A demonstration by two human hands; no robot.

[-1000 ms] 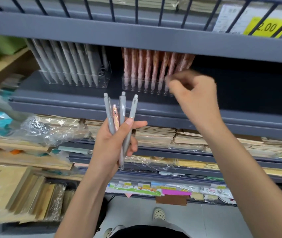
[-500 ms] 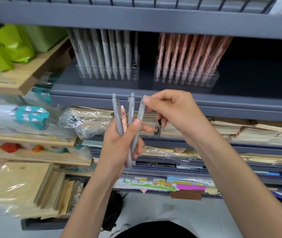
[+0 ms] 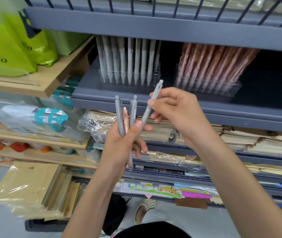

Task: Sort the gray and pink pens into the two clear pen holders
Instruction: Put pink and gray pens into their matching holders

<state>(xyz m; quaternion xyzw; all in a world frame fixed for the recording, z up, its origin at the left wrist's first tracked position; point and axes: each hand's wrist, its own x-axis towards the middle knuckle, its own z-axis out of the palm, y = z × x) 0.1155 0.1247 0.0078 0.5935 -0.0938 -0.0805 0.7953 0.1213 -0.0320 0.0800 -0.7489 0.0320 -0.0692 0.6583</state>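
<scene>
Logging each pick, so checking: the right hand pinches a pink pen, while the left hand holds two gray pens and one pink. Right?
Not quite. In the head view the right hand pinches a gray pen, not a pink one. The left hand does hold two gray pens and one pink pen.

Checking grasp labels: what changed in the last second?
The right hand came back from the pink holder to the bundle, pinched the rightmost gray pen and tilted it up and right, its lower end still by the left thumb. The left hand still grips the other two gray pens and the pink pen. The gray holder and pink holder look unchanged.
</scene>
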